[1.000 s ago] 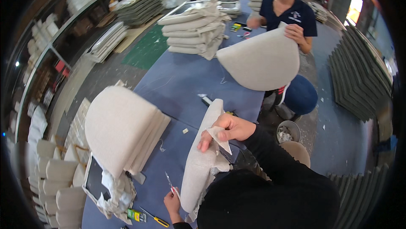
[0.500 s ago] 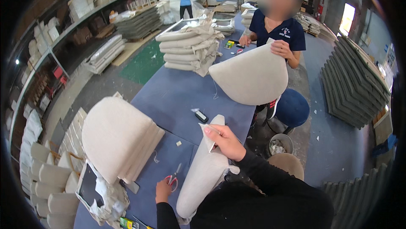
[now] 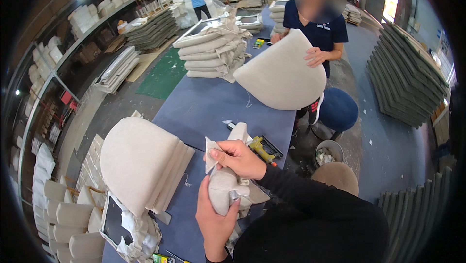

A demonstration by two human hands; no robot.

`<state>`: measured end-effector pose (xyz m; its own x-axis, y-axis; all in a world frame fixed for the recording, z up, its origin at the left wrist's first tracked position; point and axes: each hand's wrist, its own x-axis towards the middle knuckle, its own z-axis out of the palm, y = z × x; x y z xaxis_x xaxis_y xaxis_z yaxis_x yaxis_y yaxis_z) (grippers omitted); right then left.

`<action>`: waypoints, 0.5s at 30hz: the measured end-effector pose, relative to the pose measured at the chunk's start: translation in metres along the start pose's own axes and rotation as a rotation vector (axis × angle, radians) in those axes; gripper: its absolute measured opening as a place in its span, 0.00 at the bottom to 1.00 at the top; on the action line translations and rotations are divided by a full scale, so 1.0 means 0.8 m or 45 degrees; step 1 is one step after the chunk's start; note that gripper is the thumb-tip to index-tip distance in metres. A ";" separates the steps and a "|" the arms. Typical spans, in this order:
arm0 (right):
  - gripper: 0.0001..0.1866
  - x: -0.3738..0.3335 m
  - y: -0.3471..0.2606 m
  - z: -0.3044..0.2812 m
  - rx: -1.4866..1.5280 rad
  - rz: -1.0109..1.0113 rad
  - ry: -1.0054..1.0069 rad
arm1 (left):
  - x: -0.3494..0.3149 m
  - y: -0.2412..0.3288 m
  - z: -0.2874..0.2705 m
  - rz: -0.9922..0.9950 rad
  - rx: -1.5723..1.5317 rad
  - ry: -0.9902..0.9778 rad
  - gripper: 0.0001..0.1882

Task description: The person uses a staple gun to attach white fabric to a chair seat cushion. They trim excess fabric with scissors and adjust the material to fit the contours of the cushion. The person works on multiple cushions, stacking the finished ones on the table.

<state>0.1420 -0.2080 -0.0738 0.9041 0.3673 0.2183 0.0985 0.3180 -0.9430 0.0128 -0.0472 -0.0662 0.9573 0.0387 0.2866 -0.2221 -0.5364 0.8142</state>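
Observation:
A beige upholstered seat cushion (image 3: 222,192) stands on edge in front of me at the table's near side. My left hand (image 3: 216,219) is closed round its near end, the thumb beside a gathered corner of loose cloth. My right hand (image 3: 240,160) pinches a pointed flap of beige fabric (image 3: 211,155) above the cushion. A yellow staple gun (image 3: 263,149) lies just past my right hand. To the left, a stack of rounded beige cushions (image 3: 138,163) stands on the blue table (image 3: 204,102).
Across the table a person in a dark shirt holds another cushion (image 3: 284,76). A pile of covered cushions (image 3: 211,51) stands at the far left. A cushion with loose fabric (image 3: 128,226) lies near left. On the right are a blue stool (image 3: 338,110) and a scrap bucket (image 3: 329,153).
My left hand has come from the scissors on the table to the cushion. The cushion has turned and the scissors are out of sight. The staple gun has come into view.

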 end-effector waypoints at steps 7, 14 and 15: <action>0.06 -0.052 0.057 -0.100 0.647 0.042 0.277 | 0.013 0.004 0.004 0.027 0.015 -0.059 0.48; 0.09 -0.268 0.267 -0.424 1.316 0.326 1.480 | 0.031 0.003 0.011 -0.048 -0.067 -0.145 0.50; 0.09 -0.309 0.282 -0.450 1.237 0.239 1.729 | 0.030 -0.008 0.010 -0.016 -0.064 -0.130 0.50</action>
<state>0.0906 -0.5417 -0.4307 0.6028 -0.3432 -0.7203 0.1481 0.9352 -0.3217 0.0386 -0.0492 -0.0686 0.9734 -0.0427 0.2252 -0.2165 -0.4936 0.8423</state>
